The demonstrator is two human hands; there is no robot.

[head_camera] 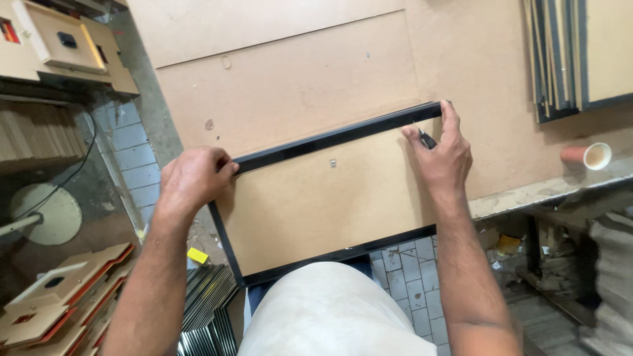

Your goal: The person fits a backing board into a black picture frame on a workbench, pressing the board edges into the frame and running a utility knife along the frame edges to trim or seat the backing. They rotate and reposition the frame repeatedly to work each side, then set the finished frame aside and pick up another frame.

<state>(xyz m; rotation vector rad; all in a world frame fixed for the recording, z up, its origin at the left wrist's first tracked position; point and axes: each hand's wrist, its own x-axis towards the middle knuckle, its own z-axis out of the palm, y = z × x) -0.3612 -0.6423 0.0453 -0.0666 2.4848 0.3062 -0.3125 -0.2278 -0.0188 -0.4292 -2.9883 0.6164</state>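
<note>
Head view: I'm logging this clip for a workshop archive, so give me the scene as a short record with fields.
Setting: workbench topped with brown board
Main thing: black picture frame, back side up, brown backing board with a small metal hanger
Left hand: left hand grips the frame's far-left corner
Right hand: right hand on the far-right corner, holding a small dark tool at the frame's edge
Nearby: paper cup lying on its side at right; stacked frames at top right
Floor: tiled, more frames stacked at lower left
</note>
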